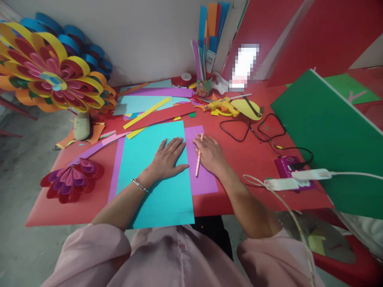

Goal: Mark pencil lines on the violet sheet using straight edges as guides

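Observation:
My left hand (169, 158) lies flat with its fingers stretched on a turquoise sheet of paper (161, 203), near the sheet's right edge. Beneath that sheet is a purple sheet of paper (206, 185), showing along both sides of it. Over the purple part, my right hand (211, 153) is closed on a pink patterned pencil (198, 161), held between thumb and fingers. The pencil points away from me at a slight slant. The turquoise sheet's near edge hangs slightly past the table's front edge.
Left on the red table (44, 207) sits a red-and-purple paper flower (72, 179); a large one (56, 75) stands behind. Paper strips (146, 113), a yellow glue gun (223, 105) and a cup (204, 87) are at the back. A power strip (289, 165) and green board (332, 139) are right.

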Available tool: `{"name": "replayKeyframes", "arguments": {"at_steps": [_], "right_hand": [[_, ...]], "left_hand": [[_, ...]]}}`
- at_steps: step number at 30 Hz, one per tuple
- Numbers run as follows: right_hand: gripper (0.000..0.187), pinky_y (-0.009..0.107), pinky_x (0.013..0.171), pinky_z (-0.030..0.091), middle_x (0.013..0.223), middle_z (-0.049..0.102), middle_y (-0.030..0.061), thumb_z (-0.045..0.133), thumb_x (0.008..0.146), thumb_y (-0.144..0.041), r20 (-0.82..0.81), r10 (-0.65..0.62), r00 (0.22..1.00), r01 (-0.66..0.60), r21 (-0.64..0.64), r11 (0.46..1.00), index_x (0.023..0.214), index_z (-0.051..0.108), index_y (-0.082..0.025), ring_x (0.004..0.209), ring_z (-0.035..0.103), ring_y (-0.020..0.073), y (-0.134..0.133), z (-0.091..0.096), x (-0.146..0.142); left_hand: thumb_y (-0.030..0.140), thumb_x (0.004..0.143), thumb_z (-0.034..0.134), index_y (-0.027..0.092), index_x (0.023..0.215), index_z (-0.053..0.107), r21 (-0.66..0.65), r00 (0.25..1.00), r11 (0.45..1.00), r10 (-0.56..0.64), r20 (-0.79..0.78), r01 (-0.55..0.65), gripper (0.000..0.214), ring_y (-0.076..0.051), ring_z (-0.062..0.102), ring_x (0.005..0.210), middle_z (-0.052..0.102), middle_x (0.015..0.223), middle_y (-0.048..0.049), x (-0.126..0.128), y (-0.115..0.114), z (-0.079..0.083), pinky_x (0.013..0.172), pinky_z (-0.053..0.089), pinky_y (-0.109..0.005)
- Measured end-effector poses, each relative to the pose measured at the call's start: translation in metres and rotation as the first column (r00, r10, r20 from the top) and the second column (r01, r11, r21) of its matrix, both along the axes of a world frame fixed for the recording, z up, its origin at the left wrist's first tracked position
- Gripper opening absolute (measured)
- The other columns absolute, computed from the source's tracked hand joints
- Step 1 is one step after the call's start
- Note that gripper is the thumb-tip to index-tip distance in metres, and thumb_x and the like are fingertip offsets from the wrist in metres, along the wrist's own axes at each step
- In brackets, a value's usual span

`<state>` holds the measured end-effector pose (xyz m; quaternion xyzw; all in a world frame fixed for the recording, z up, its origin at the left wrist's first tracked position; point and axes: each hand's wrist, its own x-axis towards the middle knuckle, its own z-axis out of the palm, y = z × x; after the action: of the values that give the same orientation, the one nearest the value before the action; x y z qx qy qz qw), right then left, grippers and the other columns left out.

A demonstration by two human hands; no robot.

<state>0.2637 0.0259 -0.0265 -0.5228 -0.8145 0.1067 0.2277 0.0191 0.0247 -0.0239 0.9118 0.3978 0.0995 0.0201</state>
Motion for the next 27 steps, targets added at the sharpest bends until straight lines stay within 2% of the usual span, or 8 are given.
{"name": "replayKeyframes", "arguments": {"at_steps": [4,10,27], "right_hand": [[0.036,0.056,0.122,0.04,0.155,0.06,0.0181,0.047,0.106,-0.021,-0.007,-0.003,1.0,0.003,0.007,1.0,0.137,0.064,-0.017,0.15,0.051,0.0328,0.001,-0.002,0.0],[0.037,0.058,0.122,0.04,0.155,0.06,0.0172,0.048,0.105,-0.021,-0.018,0.006,1.0,-0.005,0.016,1.0,0.139,0.063,-0.019,0.151,0.049,0.0321,0.001,-0.004,0.0],[0.036,0.058,0.12,0.041,0.154,0.06,0.0187,0.044,0.107,-0.023,-0.004,0.005,1.0,-0.005,0.01,1.0,0.136,0.064,-0.018,0.149,0.051,0.0334,0.001,-0.001,0.0]], "left_hand": [[0.079,0.101,0.039,0.022,0.169,0.03,-0.015,1.0,1.0,-0.001,-0.027,0.0,0.089,-0.035,0.032,0.161,0.036,0.172,-0.0166,0.0,0.0,0.002,0.132,0.015,-0.059],[0.073,0.101,0.051,0.037,0.163,0.043,-0.032,0.999,0.999,0.005,-0.034,-0.006,0.072,-0.038,0.029,0.161,0.03,0.176,-0.009,0.001,-0.001,0.006,0.13,0.019,-0.064],[0.075,0.104,0.037,0.031,0.166,0.039,-0.051,0.992,0.998,-0.04,-0.122,0.034,0.076,-0.037,0.028,0.162,0.032,0.174,-0.0132,0.0,0.002,0.012,0.128,0.019,-0.065]]}}
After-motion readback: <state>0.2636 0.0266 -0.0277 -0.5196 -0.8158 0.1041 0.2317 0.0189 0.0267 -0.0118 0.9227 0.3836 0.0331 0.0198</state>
